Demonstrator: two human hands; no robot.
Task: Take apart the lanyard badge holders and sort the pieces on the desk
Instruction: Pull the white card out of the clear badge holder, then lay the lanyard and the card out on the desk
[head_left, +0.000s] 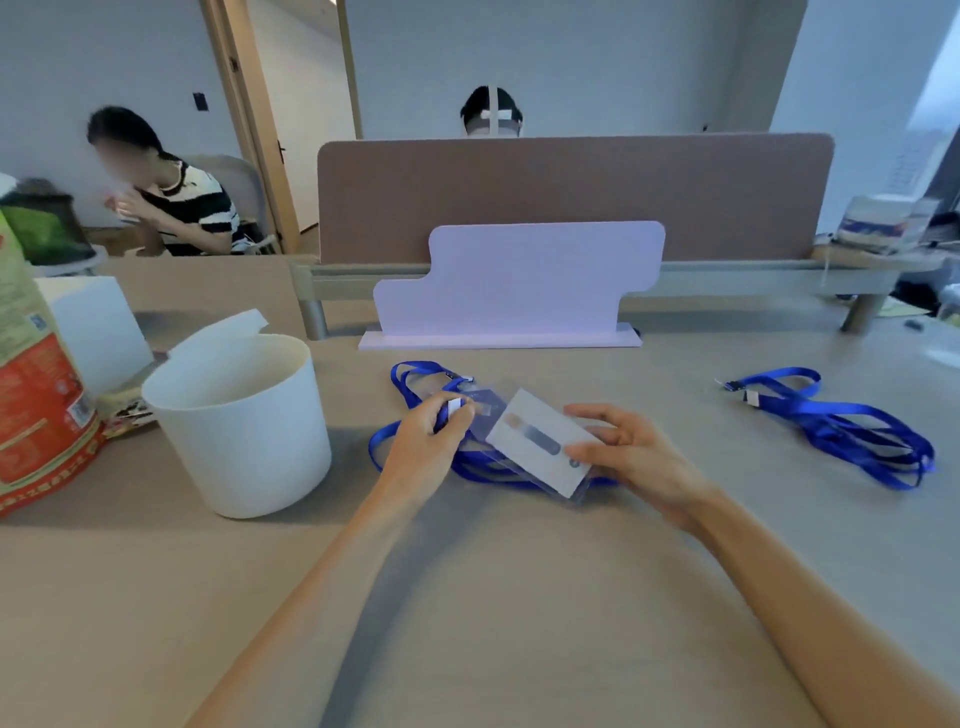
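Note:
At the middle of the desk, my left hand (431, 436) grips the clip end of a blue lanyard (415, 376), whose strap loops out behind and under the hand. My right hand (631, 452) pinches the right edge of a white badge card (540, 441) between thumb and fingers. The card lies tilted over a clear plastic badge holder (485, 402), partly out of it. A second blue lanyard (841, 426) lies loose on the desk at the right, with no badge on it.
A white bucket (244, 421) stands at the left, next to a red and green bag (36, 395) and a white box (96, 325). A lilac stand (519, 283) sits at the back before a brown divider (571, 192). Two persons sit beyond.

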